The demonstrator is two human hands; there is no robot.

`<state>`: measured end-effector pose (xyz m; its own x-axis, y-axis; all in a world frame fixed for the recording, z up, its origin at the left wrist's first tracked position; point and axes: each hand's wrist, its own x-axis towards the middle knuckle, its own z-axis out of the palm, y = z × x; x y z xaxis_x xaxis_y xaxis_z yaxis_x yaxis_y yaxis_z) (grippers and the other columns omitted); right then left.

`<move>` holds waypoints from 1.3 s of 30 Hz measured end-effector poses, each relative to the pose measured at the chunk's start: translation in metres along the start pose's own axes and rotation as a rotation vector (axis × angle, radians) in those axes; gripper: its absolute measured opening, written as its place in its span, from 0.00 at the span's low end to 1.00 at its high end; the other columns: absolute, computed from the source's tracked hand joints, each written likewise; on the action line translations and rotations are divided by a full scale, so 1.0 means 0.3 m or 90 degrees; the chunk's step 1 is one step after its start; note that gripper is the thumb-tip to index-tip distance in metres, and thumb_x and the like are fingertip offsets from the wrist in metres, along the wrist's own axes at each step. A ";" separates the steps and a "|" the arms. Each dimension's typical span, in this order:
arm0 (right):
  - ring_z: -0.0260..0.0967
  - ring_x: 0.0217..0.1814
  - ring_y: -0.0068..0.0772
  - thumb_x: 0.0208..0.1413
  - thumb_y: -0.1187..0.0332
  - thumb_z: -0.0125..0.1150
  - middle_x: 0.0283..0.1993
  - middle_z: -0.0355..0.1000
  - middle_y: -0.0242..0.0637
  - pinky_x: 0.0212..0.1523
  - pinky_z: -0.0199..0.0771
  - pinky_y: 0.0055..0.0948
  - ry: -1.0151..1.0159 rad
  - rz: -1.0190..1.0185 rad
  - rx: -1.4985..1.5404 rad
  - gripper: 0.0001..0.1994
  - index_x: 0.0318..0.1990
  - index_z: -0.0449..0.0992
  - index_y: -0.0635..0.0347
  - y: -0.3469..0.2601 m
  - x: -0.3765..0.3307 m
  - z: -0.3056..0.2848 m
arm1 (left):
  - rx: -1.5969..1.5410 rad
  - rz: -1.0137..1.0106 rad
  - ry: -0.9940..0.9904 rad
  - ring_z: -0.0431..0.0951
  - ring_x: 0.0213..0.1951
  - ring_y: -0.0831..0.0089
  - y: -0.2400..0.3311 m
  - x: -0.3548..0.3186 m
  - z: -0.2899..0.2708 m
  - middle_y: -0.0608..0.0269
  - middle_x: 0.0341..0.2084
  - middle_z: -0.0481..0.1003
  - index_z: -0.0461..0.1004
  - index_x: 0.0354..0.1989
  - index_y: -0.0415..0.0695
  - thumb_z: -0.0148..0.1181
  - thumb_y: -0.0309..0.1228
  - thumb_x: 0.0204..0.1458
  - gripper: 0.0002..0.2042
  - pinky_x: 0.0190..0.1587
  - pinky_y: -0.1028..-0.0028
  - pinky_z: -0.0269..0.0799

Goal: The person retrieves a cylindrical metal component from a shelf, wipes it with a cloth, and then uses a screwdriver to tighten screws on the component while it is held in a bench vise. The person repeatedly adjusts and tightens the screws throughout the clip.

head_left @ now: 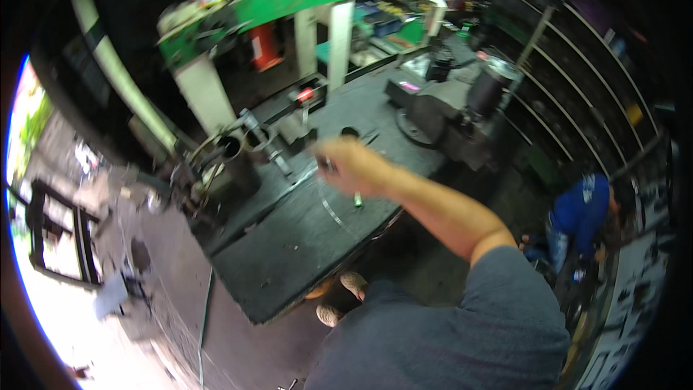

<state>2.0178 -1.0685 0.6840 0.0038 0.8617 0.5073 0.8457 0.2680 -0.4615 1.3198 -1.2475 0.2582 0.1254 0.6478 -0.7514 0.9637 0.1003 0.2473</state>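
A workbench (267, 267) with a worn dark top stands at an angle, 1 corner pointing toward the bottom of the view. A dark open-topped cylinder (238, 170) sits near its left end, a metal bar-shaped tool (273, 150) beside it. Nearer the middle lie 1 thin pale curved strip (331, 208) and 1 small green item (357, 201), both blurred. A bulky dark metal fixture (437, 112) occupies the far right end.

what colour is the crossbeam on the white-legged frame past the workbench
The crossbeam is green; it shows best in the head view.
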 end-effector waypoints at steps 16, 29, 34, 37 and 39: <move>0.58 0.84 0.63 0.62 0.63 0.77 0.83 0.57 0.57 0.80 0.66 0.56 -0.002 0.378 -0.073 0.42 0.82 0.62 0.43 -0.129 -1.576 -0.309 | 0.385 0.780 -0.363 0.89 0.40 0.48 2.229 -0.446 -0.085 0.41 0.36 0.86 0.87 0.50 0.41 0.70 0.39 0.64 0.15 0.47 0.55 0.82; 0.82 0.60 0.49 0.70 0.61 0.72 0.57 0.83 0.52 0.62 0.80 0.43 0.243 0.675 0.306 0.21 0.63 0.75 0.62 0.130 -1.956 -0.933 | 0.259 0.891 -0.362 0.89 0.45 0.43 3.009 -0.969 0.439 0.36 0.39 0.85 0.82 0.50 0.34 0.71 0.33 0.59 0.16 0.47 0.54 0.82; 0.79 0.51 0.27 0.70 0.73 0.67 0.47 0.83 0.36 0.56 0.81 0.36 0.324 0.659 0.419 0.08 0.53 0.78 0.62 0.412 -1.828 -1.023 | 0.350 0.883 -0.257 0.86 0.48 0.37 3.252 -0.911 0.403 0.34 0.41 0.83 0.75 0.58 0.37 0.75 0.35 0.55 0.25 0.52 0.51 0.81; 0.76 0.46 0.23 0.70 0.76 0.64 0.43 0.80 0.33 0.50 0.79 0.31 0.358 0.602 0.291 0.08 0.53 0.78 0.61 0.582 -1.719 -1.229 | 0.086 1.159 -0.172 0.80 0.62 0.45 3.423 -0.887 0.301 0.39 0.58 0.78 0.72 0.68 0.39 0.79 0.31 0.50 0.35 0.67 0.55 0.76; 0.73 0.43 0.21 0.68 0.76 0.64 0.41 0.78 0.30 0.45 0.77 0.29 0.352 0.648 0.273 0.08 0.53 0.79 0.61 0.668 -1.628 -1.422 | -0.049 1.268 -0.043 0.77 0.65 0.47 3.536 -0.868 0.191 0.46 0.60 0.77 0.74 0.66 0.39 0.80 0.27 0.45 0.36 0.70 0.53 0.73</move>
<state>2.4132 -1.6193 0.6542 0.8707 0.4908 -0.0306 0.0831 -0.2083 -0.9745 2.3231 -1.3531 0.6812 0.8225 -0.1560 0.5470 -0.5280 -0.5670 0.6322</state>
